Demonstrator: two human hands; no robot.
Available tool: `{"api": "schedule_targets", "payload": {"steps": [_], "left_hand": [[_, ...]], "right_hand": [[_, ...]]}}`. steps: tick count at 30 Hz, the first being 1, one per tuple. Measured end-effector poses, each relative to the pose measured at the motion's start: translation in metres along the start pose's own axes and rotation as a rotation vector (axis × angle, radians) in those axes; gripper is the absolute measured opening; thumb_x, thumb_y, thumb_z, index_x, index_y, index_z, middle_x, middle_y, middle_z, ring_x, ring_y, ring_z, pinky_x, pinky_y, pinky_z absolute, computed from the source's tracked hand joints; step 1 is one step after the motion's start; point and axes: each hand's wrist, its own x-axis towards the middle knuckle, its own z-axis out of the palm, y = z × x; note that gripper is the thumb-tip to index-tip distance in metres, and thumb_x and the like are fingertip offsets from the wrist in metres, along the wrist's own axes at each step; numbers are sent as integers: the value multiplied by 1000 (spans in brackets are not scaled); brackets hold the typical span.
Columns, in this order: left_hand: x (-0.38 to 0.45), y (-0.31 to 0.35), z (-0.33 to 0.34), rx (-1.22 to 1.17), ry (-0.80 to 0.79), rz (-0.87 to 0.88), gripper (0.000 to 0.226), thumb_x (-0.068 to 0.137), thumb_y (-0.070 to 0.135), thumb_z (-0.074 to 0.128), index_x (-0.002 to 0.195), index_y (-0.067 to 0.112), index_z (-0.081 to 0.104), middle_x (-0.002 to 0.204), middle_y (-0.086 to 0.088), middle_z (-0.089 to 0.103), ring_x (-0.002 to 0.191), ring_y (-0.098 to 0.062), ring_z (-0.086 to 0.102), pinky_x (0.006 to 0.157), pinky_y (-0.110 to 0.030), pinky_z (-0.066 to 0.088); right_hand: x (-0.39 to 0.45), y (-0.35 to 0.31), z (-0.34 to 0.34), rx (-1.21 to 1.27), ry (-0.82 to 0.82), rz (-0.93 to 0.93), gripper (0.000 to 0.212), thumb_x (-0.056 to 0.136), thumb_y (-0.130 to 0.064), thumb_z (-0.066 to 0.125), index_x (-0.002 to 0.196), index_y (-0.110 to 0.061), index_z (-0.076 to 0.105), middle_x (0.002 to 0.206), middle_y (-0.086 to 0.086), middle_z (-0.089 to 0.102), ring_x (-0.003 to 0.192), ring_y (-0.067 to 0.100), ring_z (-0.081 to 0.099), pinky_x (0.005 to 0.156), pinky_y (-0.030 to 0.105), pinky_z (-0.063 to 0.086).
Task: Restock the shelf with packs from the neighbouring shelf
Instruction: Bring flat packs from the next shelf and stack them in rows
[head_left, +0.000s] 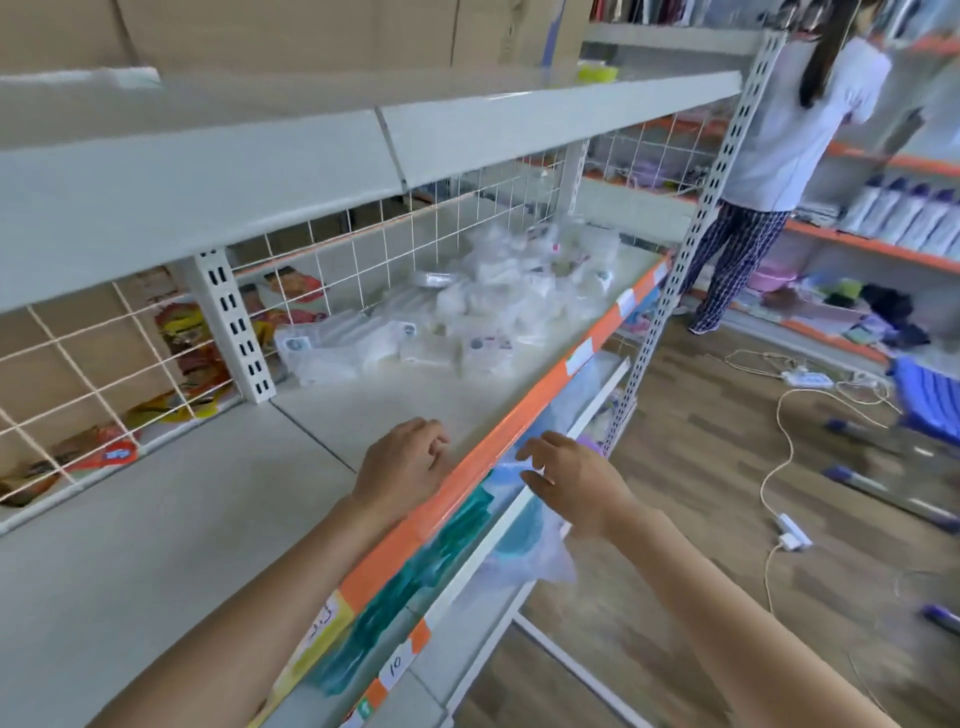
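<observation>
A heap of white plastic-wrapped packs lies on the right section of the grey shelf, behind its orange front strip. The left section of this shelf is bare. My left hand hovers over the shelf's front edge with loosely curled fingers, holding nothing. My right hand is just in front of the orange strip, fingers relaxed, above blue-green packs on the lower shelf. Both hands are well short of the white packs.
An upper shelf overhangs close above. A wire grid back shows colourful packets behind. A slotted upright ends the bay. A person stands at the far shelving; cables and a power strip lie on the wooden floor.
</observation>
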Motion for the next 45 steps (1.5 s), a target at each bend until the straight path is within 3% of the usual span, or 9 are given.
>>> {"api": "schedule_targets", "payload": {"steps": [8, 15, 20, 24, 28, 31, 34, 38, 45], "left_hand": [[94, -24, 28, 131, -80, -90, 38, 87, 12, 48, 124, 2, 48, 132, -11, 42, 123, -25, 38, 95, -36, 39], [148, -26, 27, 274, -303, -312, 61, 95, 17, 37, 147, 6, 8, 156, -4, -6, 143, -23, 1, 113, -36, 19], [159, -14, 31, 476, -353, -367, 66, 93, 33, 42, 146, 8, 13, 153, -5, 13, 135, -34, 15, 104, -40, 30], [150, -11, 35, 502, -260, -424, 60, 86, 49, 51, 130, 11, 40, 131, -6, 36, 119, -28, 30, 93, -36, 33], [124, -8, 40, 443, -187, -526, 64, 78, 59, 56, 128, 19, 44, 121, -1, 40, 113, -25, 31, 91, -35, 33], [98, 1, 44, 261, -65, -659, 65, 77, 54, 62, 132, 25, 41, 119, -2, 36, 113, -24, 30, 95, -39, 33], [71, 16, 42, 95, 213, -715, 67, 77, 44, 69, 133, 22, 41, 119, -3, 32, 113, -21, 30, 101, -37, 34], [38, 40, 32, 138, 450, -777, 66, 70, 38, 76, 127, 21, 48, 114, -2, 33, 112, -18, 30, 97, -27, 33], [-37, 71, 24, 248, 607, -1002, 64, 65, 27, 81, 121, 14, 54, 113, -8, 42, 106, -24, 35, 88, -26, 34]], "right_hand": [[73, 33, 5, 83, 10, -45, 27, 91, -20, 52, 117, -15, 57, 111, 2, 55, 99, 19, 57, 79, 34, 47], [149, 70, -11, 38, 0, -151, 40, 89, -22, 55, 127, -10, 49, 122, 7, 50, 115, 25, 44, 90, 36, 42], [193, 80, -7, -35, -84, -237, 56, 90, -33, 54, 139, -16, 35, 140, 4, 36, 129, 22, 30, 102, 34, 33], [211, 85, 3, -134, -110, -264, 64, 89, -42, 53, 140, -14, 26, 143, 7, 26, 131, 25, 22, 104, 36, 31], [221, 90, 5, -164, -88, -282, 65, 84, -49, 57, 133, -12, 35, 129, 12, 30, 121, 29, 27, 100, 35, 32], [220, 91, 8, -49, -69, -360, 65, 75, -46, 66, 122, -9, 42, 121, 11, 33, 114, 29, 33, 95, 35, 35], [213, 83, 14, 155, -66, -489, 62, 68, -34, 72, 115, -5, 44, 114, 11, 38, 105, 28, 37, 91, 35, 37], [195, 59, 25, 255, -118, -655, 60, 66, -30, 72, 112, -4, 45, 108, 9, 43, 98, 24, 39, 84, 33, 37], [160, 11, 50, 356, -238, -968, 59, 62, -25, 77, 107, -1, 48, 103, 13, 46, 93, 27, 43, 78, 37, 43]]}}
